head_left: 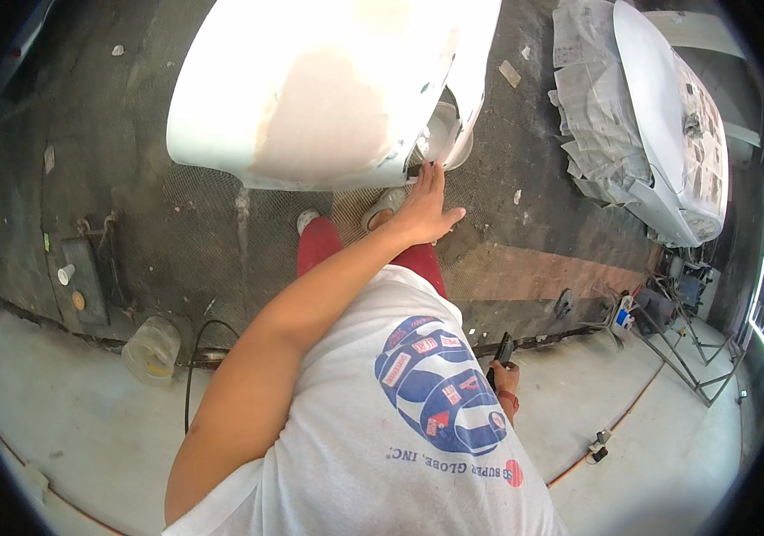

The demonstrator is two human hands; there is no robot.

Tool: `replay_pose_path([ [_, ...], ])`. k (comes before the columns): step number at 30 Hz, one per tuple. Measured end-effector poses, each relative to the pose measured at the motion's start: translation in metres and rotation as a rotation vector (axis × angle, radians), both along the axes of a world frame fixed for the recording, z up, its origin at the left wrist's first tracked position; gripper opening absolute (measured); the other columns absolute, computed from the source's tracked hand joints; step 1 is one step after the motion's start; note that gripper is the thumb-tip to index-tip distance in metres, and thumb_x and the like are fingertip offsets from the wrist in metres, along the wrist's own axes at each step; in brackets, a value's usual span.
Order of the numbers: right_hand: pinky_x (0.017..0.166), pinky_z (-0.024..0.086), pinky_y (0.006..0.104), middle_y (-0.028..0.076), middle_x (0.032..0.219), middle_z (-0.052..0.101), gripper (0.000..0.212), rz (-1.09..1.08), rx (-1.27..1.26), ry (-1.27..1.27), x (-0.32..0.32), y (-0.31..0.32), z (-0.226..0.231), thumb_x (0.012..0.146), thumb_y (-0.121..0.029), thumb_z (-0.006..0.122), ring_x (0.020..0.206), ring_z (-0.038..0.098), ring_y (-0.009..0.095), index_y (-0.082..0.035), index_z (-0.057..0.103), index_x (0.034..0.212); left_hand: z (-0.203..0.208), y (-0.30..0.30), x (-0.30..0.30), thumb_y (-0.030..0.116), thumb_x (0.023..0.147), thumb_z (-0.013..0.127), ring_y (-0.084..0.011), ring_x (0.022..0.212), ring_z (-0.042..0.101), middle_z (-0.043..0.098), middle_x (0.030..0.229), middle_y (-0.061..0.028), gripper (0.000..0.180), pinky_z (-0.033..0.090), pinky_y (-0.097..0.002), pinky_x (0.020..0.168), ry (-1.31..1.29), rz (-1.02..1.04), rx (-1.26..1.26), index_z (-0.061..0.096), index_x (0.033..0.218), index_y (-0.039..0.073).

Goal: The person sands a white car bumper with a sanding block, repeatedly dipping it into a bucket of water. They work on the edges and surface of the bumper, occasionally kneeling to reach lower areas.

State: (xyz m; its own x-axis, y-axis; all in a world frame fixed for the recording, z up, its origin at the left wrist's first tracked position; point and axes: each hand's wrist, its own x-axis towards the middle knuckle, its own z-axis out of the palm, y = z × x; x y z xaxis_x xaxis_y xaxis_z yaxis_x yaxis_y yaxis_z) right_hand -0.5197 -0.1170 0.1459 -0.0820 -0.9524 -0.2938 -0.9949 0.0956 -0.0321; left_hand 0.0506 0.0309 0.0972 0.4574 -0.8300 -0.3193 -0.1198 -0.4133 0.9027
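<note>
A large white car body panel with a dull beige patch stands in front of me at the top of the head view. My left hand reaches across my body to the panel's lower right corner. Its fingers are stretched out, the tips at the edge, and it grips nothing. Down at my right side, my right hand is closed around a black hand-held tool, whose exact kind I cannot make out. Through an opening in the panel a round whitish container shows behind it.
At the right stands another white panel, beside layered masking paper. A translucent bucket and a black hose are at lower left. Metal stand legs and an orange cord lie at lower right.
</note>
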Motion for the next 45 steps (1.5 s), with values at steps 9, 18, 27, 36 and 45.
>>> replay_pose_path([
  [9, 0.081, 0.061, 0.0400, 0.028, 0.108, 0.077, 0.074, 0.016, 0.097, 0.001, 0.006, 0.003, 0.014, 0.069, -0.030, 0.088, 0.091, 0.076, 0.032, 0.013, 0.066, 0.125, -0.007, 0.042, -0.001, 0.046, 0.109, 0.060, -0.0516, 0.129, 0.065, 0.066, 0.135, -0.0400, 0.113, 0.041, -0.0555, 0.122, 0.292, 0.007, 0.092, -0.023, 0.169, -0.001],
  [18, 0.084, 0.060, 0.0409, 0.026, 0.108, 0.078, 0.059, -0.025, 0.160, 0.028, 0.003, 0.020, 0.023, 0.083, -0.031, 0.086, 0.095, 0.076, 0.032, 0.006, 0.069, 0.126, -0.016, 0.013, -0.004, 0.039, 0.109, 0.064, -0.0475, 0.138, 0.062, 0.059, 0.153, -0.0336, 0.117, 0.046, -0.0533, 0.119, 0.258, 0.014, 0.076, -0.035, 0.168, 0.020],
  [27, 0.091, 0.060, 0.0428, 0.030, 0.116, 0.078, 0.063, 0.008, 0.176, 0.069, -0.031, 0.008, 0.027, 0.085, -0.035, 0.087, 0.106, 0.077, 0.037, 0.005, 0.069, 0.130, -0.063, 0.031, -0.011, 0.032, 0.107, 0.066, -0.0508, 0.154, 0.043, 0.043, 0.165, -0.0370, 0.116, 0.038, -0.0533, 0.127, 0.127, -0.049, 0.154, -0.030, 0.169, 0.015],
  [36, 0.091, 0.060, 0.0427, 0.029, 0.116, 0.078, 0.069, -0.029, 0.163, 0.023, -0.037, 0.034, 0.022, 0.082, -0.035, 0.090, 0.107, 0.078, 0.037, 0.006, 0.068, 0.133, -0.071, 0.039, -0.020, 0.036, 0.111, 0.059, -0.0443, 0.145, 0.056, 0.049, 0.166, -0.0249, 0.108, 0.047, -0.0570, 0.119, 0.116, -0.121, 0.214, -0.030, 0.170, 0.016],
  [45, 0.073, 0.062, 0.0393, 0.025, 0.097, 0.079, 0.068, -0.023, 0.187, -0.104, 0.027, 0.044, 0.016, 0.075, -0.021, 0.085, 0.081, 0.077, 0.028, 0.013, 0.064, 0.130, -0.048, 0.017, -0.010, 0.042, 0.109, 0.063, -0.0343, 0.134, 0.068, 0.059, 0.158, -0.0256, 0.111, 0.052, -0.0458, 0.115, 0.263, 0.038, 0.085, -0.017, 0.170, -0.004],
])
